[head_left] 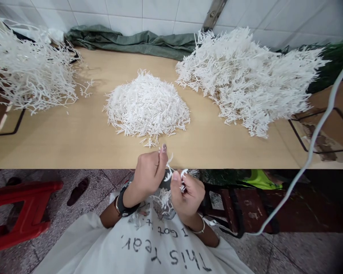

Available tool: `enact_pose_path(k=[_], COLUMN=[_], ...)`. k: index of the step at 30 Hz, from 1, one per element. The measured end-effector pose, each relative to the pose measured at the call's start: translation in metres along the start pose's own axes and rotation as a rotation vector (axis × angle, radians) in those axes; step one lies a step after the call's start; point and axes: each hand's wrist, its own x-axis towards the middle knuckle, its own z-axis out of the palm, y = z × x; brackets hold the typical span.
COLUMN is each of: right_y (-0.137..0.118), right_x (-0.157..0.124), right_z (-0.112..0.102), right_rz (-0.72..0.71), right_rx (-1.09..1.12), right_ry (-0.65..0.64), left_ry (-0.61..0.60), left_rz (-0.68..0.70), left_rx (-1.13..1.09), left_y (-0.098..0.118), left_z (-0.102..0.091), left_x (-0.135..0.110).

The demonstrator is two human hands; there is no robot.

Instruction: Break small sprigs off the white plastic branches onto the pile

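My left hand (pixel 148 173) and my right hand (pixel 187 192) are close together just below the table's front edge, both closed on a small white branched plastic sprig (pixel 171 173). My left thumb and fingers pinch one of its tips; my right hand grips the stem. More white bits (pixel 164 198) lie in my lap beneath the hands. A rounded heap of short white plastic pieces (pixel 147 104) sits on the wooden table (pixel 74 140) right in front of me.
A large pile of white branched sprigs (pixel 246 80) lies at the right, another (pixel 28 76) at the left. A green cloth (pixel 131 40) runs along the tiled wall. A red stool (pixel 20 213) stands at lower left, a dark wooden stool (pixel 246 209) and white cable (pixel 311 148) at right.
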Motion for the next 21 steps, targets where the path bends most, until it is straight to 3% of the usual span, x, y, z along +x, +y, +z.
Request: enact_pose_path(k=[2,4,7,9,12,17,21], right_y=[-0.002,-0.007,-0.011,-0.009,0.002,0.016,0.018], right_x=[-0.001,-0.005,-0.008,-0.006,0.003,0.014,0.013], right_z=[-0.002,-0.007,-0.015,-0.015,-0.007,0.005,0.006], right_rz=[0.015,0.02,0.043,0.088,0.163,0.202,0.2], right_rx=[0.012,0.02,0.012,0.01,0.041,0.06,0.045], right_ry=[0.005,0.018,0.078,0.091,0.061,0.064,0.05], left_ry=[-0.039,0.002,0.305,0.378,0.279,0.012,0.086], left_rz=[-0.041,-0.104,-0.278,-0.309,-0.305,-0.346,-0.335], left_rx=[-0.048,-0.059,0.133,0.211,0.304,0.445,0.379], left_y=[-0.002,-0.011,-0.036,-0.052,-0.064,-0.066,-0.059], left_z=[0.0,-0.008,-0.031,-0.044,-0.043,-0.021,-0.021], left_x=[0.003,0.01,0.029,0.039,0.045,0.038,0.036])
